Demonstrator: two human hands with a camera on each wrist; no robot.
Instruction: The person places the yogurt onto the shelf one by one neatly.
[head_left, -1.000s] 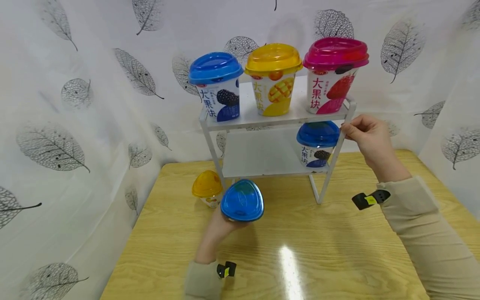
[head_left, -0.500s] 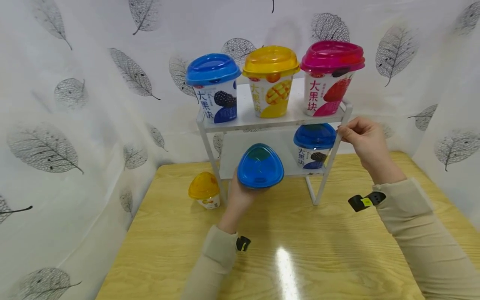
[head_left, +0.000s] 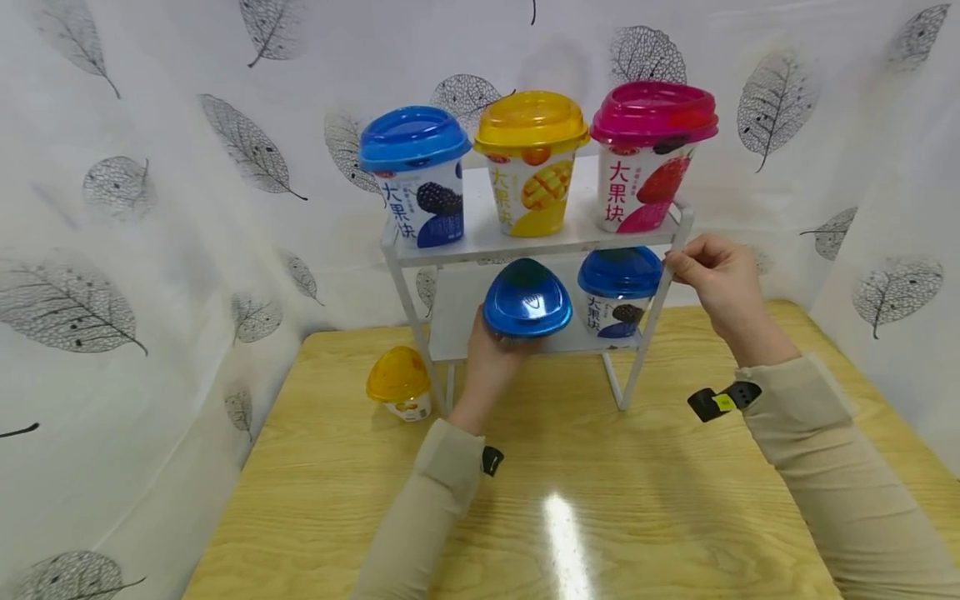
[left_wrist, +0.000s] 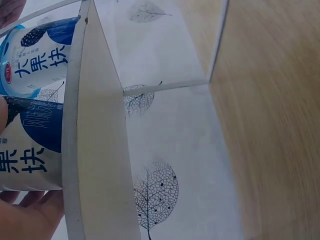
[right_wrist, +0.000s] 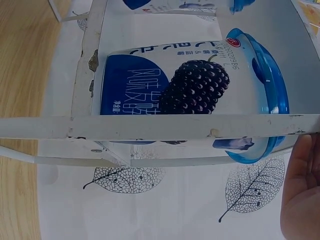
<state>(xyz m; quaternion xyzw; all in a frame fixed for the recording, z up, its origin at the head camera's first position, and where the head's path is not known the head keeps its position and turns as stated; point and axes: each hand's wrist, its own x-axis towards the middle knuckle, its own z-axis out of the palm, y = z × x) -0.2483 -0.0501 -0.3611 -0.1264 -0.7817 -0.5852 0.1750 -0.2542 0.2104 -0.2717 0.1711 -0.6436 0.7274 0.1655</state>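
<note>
Gripping a blue-lidded cup (head_left: 527, 297) at the lower shelf's (head_left: 457, 321) open front edge, left hand (head_left: 491, 354); right hand (head_left: 712, 271) pinches the rack post (head_left: 670, 250).

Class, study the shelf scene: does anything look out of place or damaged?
One thing: a yellow-lidded cup stands alone on the table, left of the rack, while the other cups sit on shelves. Nothing appears spilled or tipped.

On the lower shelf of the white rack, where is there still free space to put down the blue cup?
The lower shelf is bare left of the shelved blue cup, where the left hand holds the held blue cup. The top shelf is crowded. The right hand grips the rack's right post.
</note>
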